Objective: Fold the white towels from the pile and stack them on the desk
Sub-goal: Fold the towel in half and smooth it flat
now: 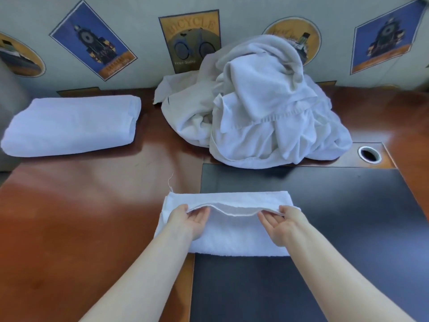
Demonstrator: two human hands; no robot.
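A partly folded white towel (pixel 232 238) lies near the front of the wooden desk (pixel 81 205), across the edge of a black desk pad. My left hand (pixel 192 219) and my right hand (pixel 281 223) are palm up, each pinching the towel's raised upper layer at its hem, left and right of centre. The hem sags between them. A folded white towel (pixel 72 124) rests at the back left. The rumpled pile of white towels (pixel 260 112) sits at the back centre, against the wall.
A black desk pad (pixel 325 217) covers the right front of the desk. A round cable hole (pixel 369 154) opens behind it at right. A wall with printed posters (pixel 190 40) closes off the back. Bare wood lies between the folded towel and my hands.
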